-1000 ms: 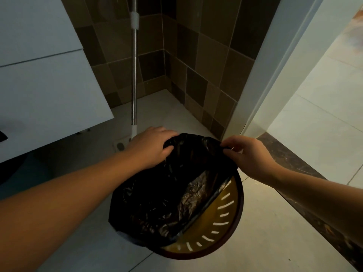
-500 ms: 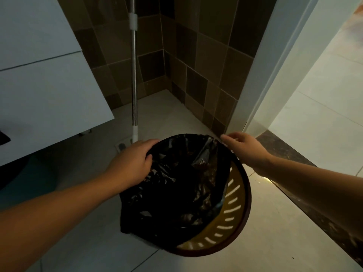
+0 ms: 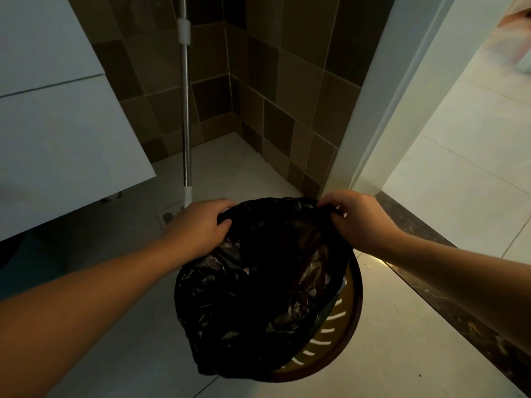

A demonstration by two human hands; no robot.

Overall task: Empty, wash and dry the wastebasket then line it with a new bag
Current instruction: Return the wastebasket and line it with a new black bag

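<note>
A black bag (image 3: 258, 285) is sitting in the brown wastebasket (image 3: 349, 337) on the tiled floor (image 3: 402, 326). The left hand (image 3: 198, 225) and right hand (image 3: 356, 216) are both gripping its far edge. A mop pole (image 3: 186, 110) is standing behind.

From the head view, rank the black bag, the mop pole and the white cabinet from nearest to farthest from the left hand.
1. Black bag: its rim is gripped by the left hand, so they touch.
2. Mop pole: stands just beyond the hand, against the tiled wall.
3. White cabinet: off to the left, above the forearm.
</note>
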